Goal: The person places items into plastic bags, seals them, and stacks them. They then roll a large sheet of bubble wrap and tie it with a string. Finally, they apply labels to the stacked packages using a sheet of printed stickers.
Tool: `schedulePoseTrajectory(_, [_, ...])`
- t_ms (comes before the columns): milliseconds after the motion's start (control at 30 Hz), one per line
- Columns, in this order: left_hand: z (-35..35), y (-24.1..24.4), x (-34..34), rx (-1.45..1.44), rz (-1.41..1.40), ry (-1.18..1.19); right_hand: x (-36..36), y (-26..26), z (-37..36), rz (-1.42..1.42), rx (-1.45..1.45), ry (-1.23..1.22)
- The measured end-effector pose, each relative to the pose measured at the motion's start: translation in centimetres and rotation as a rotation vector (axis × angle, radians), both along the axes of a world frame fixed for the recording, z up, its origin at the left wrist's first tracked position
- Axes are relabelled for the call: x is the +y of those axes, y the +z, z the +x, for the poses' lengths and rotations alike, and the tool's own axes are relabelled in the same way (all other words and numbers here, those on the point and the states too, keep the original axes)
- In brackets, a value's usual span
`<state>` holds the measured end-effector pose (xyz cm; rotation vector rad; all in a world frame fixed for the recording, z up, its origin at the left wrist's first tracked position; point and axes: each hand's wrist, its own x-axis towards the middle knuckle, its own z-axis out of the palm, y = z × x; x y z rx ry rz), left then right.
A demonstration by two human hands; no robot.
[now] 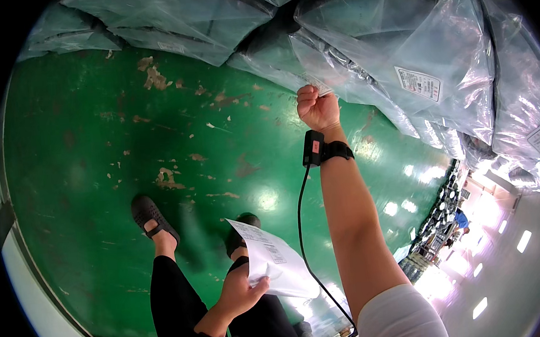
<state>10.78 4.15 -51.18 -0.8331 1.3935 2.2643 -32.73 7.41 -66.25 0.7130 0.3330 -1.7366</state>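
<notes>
My left hand (pixel 242 290) holds a white paper sheet (pixel 283 265) by its lower edge, thumb on top. The sheet carries printed writing and bends at its right end. My right hand (pixel 318 107) is stretched forward with fingers curled at a small printed label (pixel 319 86) low on a clear plastic bag (pixel 273 68). The fingers hide part of this label. A black device is strapped to my right wrist, and a black cable runs down from it.
Large filled plastic bags (pixel 393 54) are piled along the far side, several bearing labels (pixel 419 83). The green floor (pixel 111 155) has worn, chipped patches. A white panel (pixel 37 298) borders the left. Far right, a person in blue (pixel 461 219) is near racks of dark items.
</notes>
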Motion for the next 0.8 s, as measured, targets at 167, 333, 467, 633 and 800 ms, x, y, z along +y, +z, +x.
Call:
schedulePoseTrajectory(167, [-0.4, 0.5, -0.1, -0.051, 0.026, -0.008, -0.2, -1.0, 0.0, -0.048, -0.008, 0.005])
schedulePoseTrajectory(333, [-0.1, 0.2, 0.1, -0.027, 0.028, -0.04, -0.6, -0.7, 0.1, -0.074, 0.053, -0.016])
schedulePoseTrajectory(467, [0.0, -0.1, 0.4, -0.001, 0.023, -0.019, -0.7, -0.8, 1.9, 0.358, 0.111, -0.08])
schedulePoseTrajectory(633, [0.0, -0.4, 0.4, 0.002, 0.063, -0.04, 1.4, -0.9, 3.8, 0.239, 0.183, 0.131])
schedulePoseTrajectory(800, [-0.6, 0.1, 0.0, -0.012, 0.021, 0.012, -0.3, 6.4, 5.2, 0.724, 0.729, 0.418])
